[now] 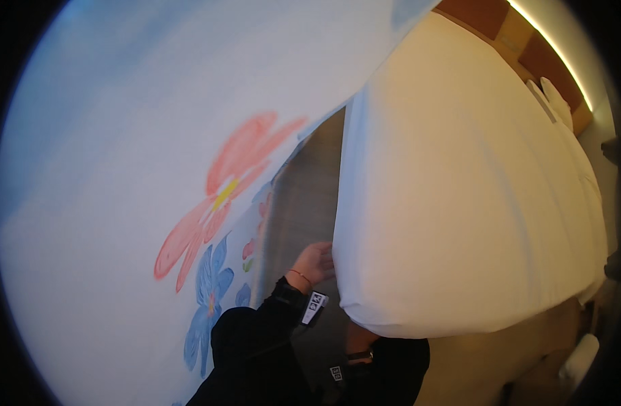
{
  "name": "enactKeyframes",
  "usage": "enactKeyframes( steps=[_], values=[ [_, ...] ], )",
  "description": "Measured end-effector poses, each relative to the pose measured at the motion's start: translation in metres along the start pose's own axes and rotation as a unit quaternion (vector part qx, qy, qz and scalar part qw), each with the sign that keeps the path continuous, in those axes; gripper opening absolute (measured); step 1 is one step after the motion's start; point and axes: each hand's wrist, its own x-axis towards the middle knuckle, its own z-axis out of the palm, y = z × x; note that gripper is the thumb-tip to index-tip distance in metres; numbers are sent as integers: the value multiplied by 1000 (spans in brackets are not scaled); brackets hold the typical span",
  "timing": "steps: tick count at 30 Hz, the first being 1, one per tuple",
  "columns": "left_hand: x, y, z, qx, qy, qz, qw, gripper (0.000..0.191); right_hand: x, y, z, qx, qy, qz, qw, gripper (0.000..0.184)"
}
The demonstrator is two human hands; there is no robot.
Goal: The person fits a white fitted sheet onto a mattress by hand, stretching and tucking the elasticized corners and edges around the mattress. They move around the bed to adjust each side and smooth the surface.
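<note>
A bed mattress covered with a white fitted sheet (442, 177) fills the right of the view, its near corner rounded and wrapped. My left hand (318, 261) is at the mattress's left side near that corner, its fingertips partly hidden at or under the sheet's edge. What the fingers do there cannot be made out. My right hand is hidden beneath the near end of the mattress; only the wrist, with a dark band, shows below the corner. Both sleeves are black.
A wall painted with red and blue flowers (102, 193) stands close on the left. A narrow strip of grey floor (310, 177) lies between it and the bed. A brown padded headboard (549, 63) and white items are at the far end. A white roll-like thing (582, 358) is at lower right.
</note>
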Motion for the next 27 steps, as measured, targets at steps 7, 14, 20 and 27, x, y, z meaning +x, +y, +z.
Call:
enactKeyframes(
  steps=[7, 14, 20, 27],
  values=[
    [-10, -10, 34, 17, -126, -72, 989, 45, -9, 22, 4, -14, -58, -4, 998, 56],
    [28, -41, 13, -58, -174, -64, 981, 22, -19, 62, -3, -32, -125, 9, 992, 53],
    [32, -51, 16, 66, -11, 13, 998, 16, -28, 85, 11, -66, -135, 42, 988, 51],
    [13, -28, 37, 123, -72, 32, 989, 19, 0, 72, 10, -26, -72, 26, 997, 47]
  ],
)
